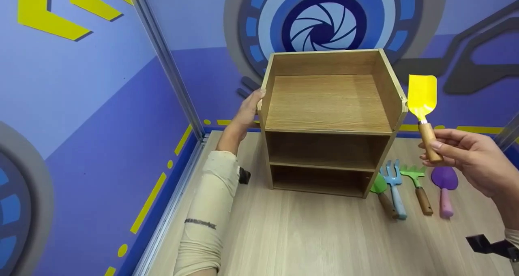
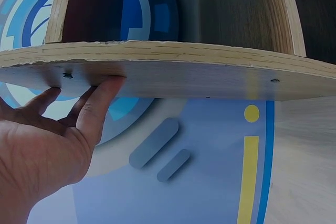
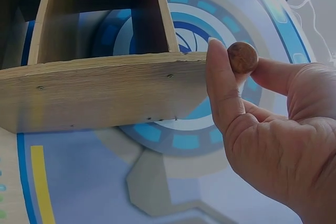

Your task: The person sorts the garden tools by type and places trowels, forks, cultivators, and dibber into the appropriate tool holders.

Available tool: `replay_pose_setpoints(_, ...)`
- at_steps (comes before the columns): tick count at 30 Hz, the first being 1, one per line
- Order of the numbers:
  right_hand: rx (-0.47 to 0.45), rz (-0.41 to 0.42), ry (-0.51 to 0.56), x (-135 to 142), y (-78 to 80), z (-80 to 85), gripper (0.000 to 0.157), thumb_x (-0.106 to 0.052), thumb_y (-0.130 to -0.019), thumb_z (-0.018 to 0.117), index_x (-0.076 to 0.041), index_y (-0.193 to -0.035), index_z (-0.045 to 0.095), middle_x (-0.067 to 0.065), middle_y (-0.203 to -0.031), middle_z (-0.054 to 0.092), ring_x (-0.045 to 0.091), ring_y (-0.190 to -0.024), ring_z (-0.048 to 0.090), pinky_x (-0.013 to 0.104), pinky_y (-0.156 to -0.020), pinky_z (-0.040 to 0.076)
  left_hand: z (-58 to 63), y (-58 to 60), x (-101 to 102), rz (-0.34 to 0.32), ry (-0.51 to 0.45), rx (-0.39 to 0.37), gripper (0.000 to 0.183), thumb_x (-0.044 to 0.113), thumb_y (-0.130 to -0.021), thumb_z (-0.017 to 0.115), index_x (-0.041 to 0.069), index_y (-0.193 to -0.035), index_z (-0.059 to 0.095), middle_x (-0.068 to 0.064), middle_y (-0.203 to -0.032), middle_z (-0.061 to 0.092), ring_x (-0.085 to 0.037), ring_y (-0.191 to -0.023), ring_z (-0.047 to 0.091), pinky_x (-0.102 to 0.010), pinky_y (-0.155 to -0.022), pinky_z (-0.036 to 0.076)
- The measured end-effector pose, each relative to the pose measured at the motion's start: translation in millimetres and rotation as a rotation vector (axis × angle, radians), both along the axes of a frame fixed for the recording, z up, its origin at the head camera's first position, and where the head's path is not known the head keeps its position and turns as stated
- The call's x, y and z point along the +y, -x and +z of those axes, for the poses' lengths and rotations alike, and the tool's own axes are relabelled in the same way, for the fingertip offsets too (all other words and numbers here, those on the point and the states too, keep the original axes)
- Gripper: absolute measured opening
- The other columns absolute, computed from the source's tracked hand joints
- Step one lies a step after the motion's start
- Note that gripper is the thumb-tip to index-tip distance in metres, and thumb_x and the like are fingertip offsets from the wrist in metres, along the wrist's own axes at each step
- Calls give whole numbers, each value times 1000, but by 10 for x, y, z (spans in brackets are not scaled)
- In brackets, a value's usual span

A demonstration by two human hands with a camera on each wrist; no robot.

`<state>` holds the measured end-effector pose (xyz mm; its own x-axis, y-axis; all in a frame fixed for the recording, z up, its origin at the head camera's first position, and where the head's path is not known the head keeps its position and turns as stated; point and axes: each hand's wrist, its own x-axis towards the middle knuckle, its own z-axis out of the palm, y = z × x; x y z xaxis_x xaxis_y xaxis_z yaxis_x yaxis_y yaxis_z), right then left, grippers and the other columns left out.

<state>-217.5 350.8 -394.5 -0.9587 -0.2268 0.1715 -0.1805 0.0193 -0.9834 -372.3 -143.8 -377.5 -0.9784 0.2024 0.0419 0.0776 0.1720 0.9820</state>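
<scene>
A dark mark (image 1: pixel 200 223) across the beige left sleeve (image 1: pixel 213 199) cannot be read. The right hand (image 1: pixel 472 156) pinches the wooden handle of one yellow metal trowel (image 1: pixel 423 99), held aloft right of one three-level wooden shelf unit (image 1: pixel 324 105). Its long axis stands nearly upright, blade up, tipped slightly left. The left hand (image 1: pixel 247 110) lays extended fingers against the unit's left side, unclenched. Four tools lie right on the worktop (image 1: pixel 308 235), heads far, handles near: a brown-handled green trowel (image 1: pixel 379 183), a light-blue fork (image 1: pixel 396 193), a brown-handled green rake (image 1: pixel 421 193), a pink-handled purple trowel (image 1: pixel 445 179).
</scene>
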Motion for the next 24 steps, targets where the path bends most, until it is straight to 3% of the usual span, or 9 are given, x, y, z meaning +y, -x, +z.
replay_pose_setpoints(5, 21, 14, 26, -23, 6, 55, 34, 6, -108, 50, -15, -127, 69, 0, -114, 75, 16, -92, 83, 28, -74, 65, -7, 14, -2, 6, -13, 6, 66, 47, -109, 40, 16, -167, 37, -7, -178, 30, -29, -166, 23, -55, -134, 23)
replay_pose_setpoints(12, 24, 47, 39, -74, 12, 135, 34, 8, -108, 49, -11, -128, 69, 3, -113, 75, 19, -91, 82, 29, -75, 65, -19, 36, 4, 12, -10, 39, 65, 44, -109, 40, 12, -166, 39, -8, -176, 33, -26, -167, 22, -48, -136, 18)
replay_pose_setpoints(17, 33, 69, 25, -149, 9, 184, 34, 8, -107, 49, -9, -129, 69, 5, -112, 75, 19, -91, 81, 31, -75, 65, -11, 34, 9, 12, -22, 35, 64, 42, -109, 40, 12, -166, 38, -8, -177, 32, -26, -167, 22, -50, -136, 20)
replay_pose_setpoints(21, 49, 130, 70, -240, 13, 241, 36, 10, -107, 47, -5, -131, 68, 8, -114, 76, 21, -93, 81, 35, -76, 65, 1, 13, 5, 8, -23, -14, 67, 49, -108, 41, 18, -167, 37, -7, -177, 30, -32, -164, 28, -61, -129, 30)
replay_pose_setpoints(24, 49, 147, 68, -331, 20, 282, 36, 10, -107, 47, -6, -131, 69, 9, -114, 77, 22, -92, 82, 36, -75, 66, 5, 4, 1, 6, -10, -26, 68, 52, -108, 40, 20, -168, 35, -6, -178, 27, -33, -164, 26, -63, -128, 30)
